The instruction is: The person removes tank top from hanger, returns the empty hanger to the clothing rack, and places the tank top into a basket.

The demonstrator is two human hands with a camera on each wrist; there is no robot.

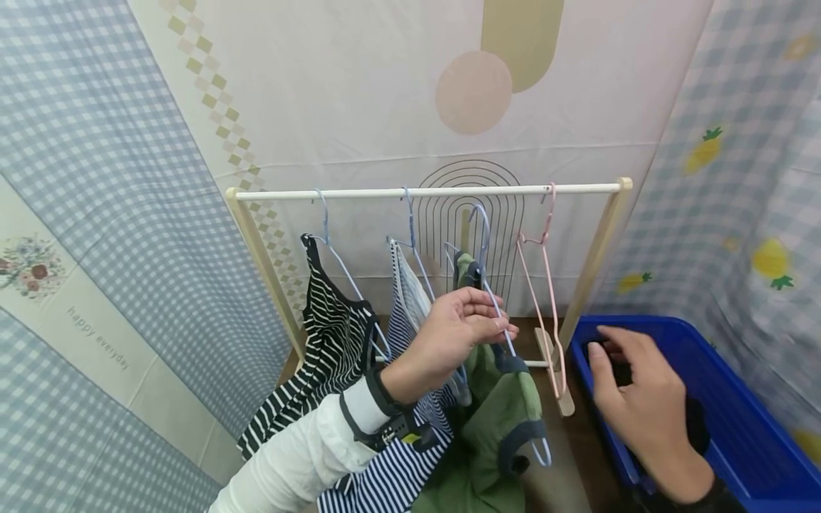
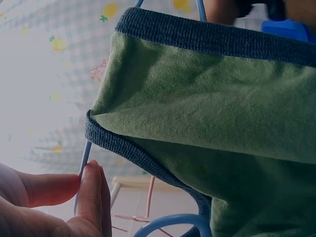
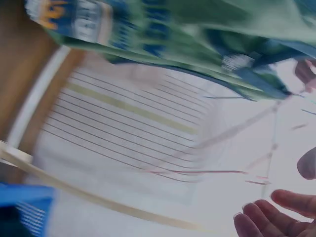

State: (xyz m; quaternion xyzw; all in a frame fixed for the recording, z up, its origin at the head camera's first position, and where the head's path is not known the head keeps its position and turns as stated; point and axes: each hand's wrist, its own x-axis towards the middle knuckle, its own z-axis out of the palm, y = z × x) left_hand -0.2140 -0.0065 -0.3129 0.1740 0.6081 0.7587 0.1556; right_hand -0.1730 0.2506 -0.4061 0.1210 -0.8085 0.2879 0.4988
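Note:
My left hand [image 1: 452,324] pinches one arm of a light blue hanger [image 1: 485,235] between thumb and fingers. A green sleeveless top [image 2: 207,103] with dark blue ribbed edges hangs on that hanger, with printed lettering visible in the right wrist view. In the head view the hanger's hook shows just below the white rail [image 1: 378,193]. To the right, my right hand [image 1: 641,399] overlaps the near side of a blue basket [image 1: 680,328], its fingers loosely bent and holding nothing. Its fingers [image 3: 266,217] also show apart from the top in the right wrist view.
On the rail hang a black-and-white striped top [image 1: 333,320] and a navy-striped garment [image 1: 400,313], both on blue hangers. Right of them, bare pink hangers [image 1: 545,285] hang beside the rack's wooden leg [image 1: 593,256]. Dark cloth [image 1: 695,424] lies in the basket. Patterned curtains [image 1: 160,178] surround the rack.

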